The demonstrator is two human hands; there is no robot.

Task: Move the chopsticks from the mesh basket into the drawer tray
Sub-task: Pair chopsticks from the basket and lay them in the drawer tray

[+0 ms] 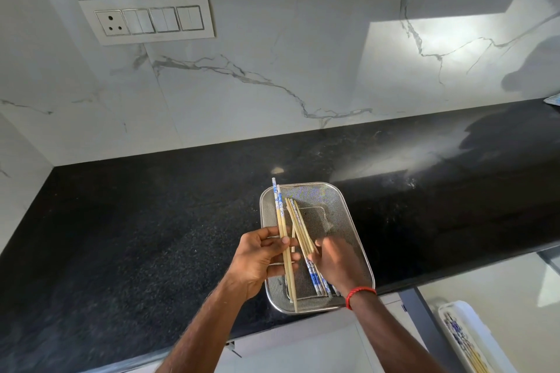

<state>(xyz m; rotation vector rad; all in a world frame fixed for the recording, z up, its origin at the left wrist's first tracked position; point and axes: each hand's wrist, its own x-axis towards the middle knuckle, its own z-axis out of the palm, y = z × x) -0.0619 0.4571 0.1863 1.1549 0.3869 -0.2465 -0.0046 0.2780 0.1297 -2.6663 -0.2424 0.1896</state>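
1. The left hand [259, 257] pinches a pair of chopsticks [283, 239] between thumb and fingers.
2. The right hand [336, 266], blurred, closes on a second chopstick bundle [298, 228]; its fingertips are hard to make out.
3. Both hands hover over the mesh basket [339, 206] on the black counter [136, 221].
4. The drawer tray [463, 312] is cut off at lower right.
5. A switch panel [148, 20] sits on the marble wall.

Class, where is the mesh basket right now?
The mesh basket sits on the black countertop near its front edge, centre-right in the head view, under both hands.
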